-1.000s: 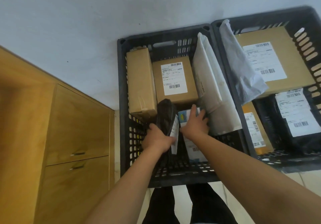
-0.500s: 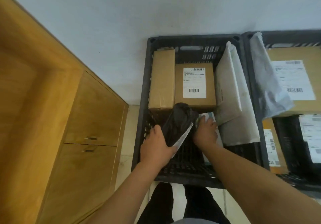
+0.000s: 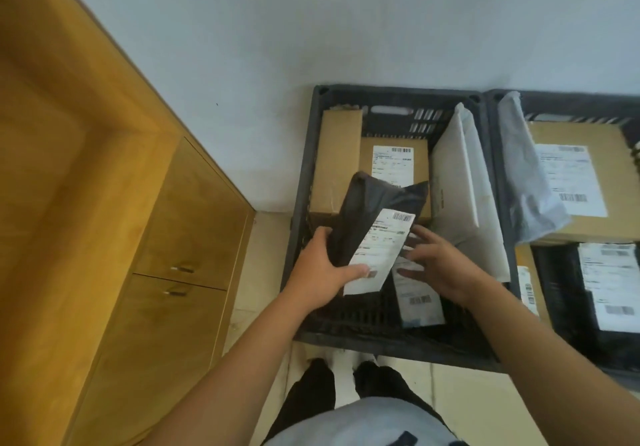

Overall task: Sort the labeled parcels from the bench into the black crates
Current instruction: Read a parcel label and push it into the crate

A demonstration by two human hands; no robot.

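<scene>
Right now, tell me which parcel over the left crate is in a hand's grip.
The black bag with the white label: the left hand grips its lower end. The brown boxes and white mailers sit loose; the right hand is open.

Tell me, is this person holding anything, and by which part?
The left hand holds the black mailer bag by its lower end, thumb on the white label. The right hand is open beside it, holding nothing.

Head-worn wide-angle view, steeply down, close above crate [image 3: 304, 203]
</scene>
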